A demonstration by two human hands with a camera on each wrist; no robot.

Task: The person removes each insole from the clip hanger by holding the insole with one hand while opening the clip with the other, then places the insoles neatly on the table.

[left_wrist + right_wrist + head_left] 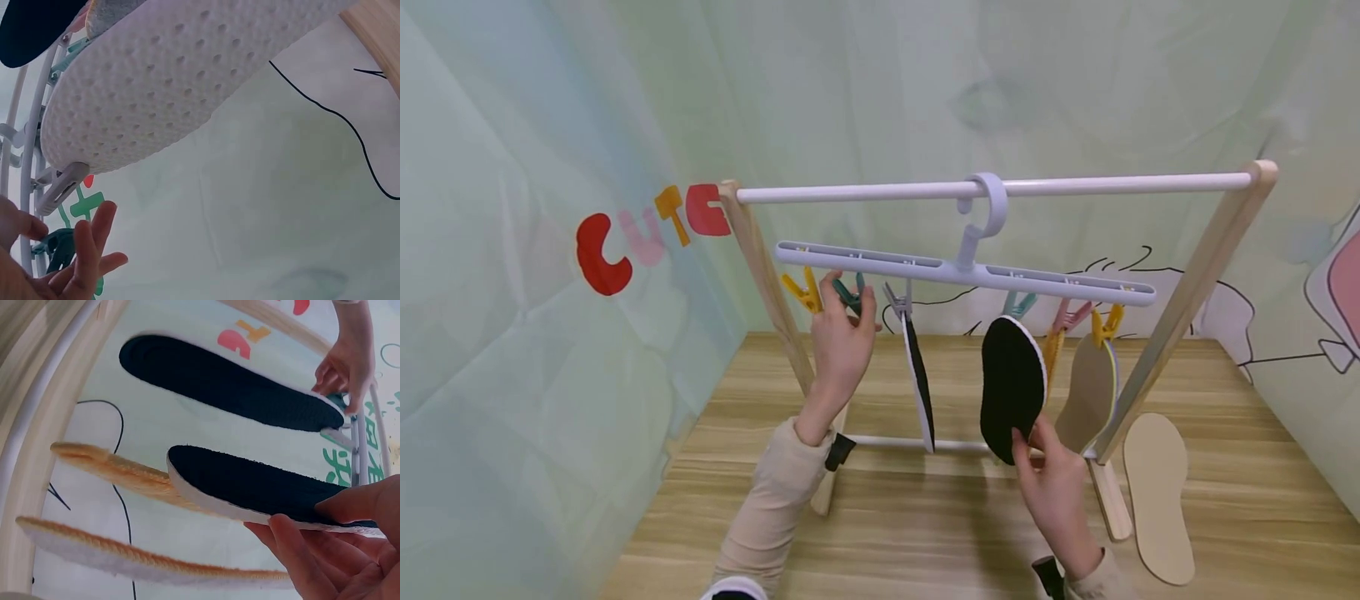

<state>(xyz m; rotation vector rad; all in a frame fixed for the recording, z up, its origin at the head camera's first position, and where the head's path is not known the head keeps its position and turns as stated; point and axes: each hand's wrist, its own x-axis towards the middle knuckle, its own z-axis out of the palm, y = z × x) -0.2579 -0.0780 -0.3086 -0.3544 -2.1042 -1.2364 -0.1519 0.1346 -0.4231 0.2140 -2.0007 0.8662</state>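
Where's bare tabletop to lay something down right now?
The wooden table shows bare between the left beige fabric sleeve and the right hand, in front of the white lower bar; also between that sleeve and the pale green curtain. The right side is crowded: a flat beige insole lies beside the right wooden foot.

Black insole (1011, 387) with white edge, dark-green clip (850, 298), pale-lilac hanger (880, 266), plain beige insole (1159, 500), brown wood-grained tabletop (925, 533)
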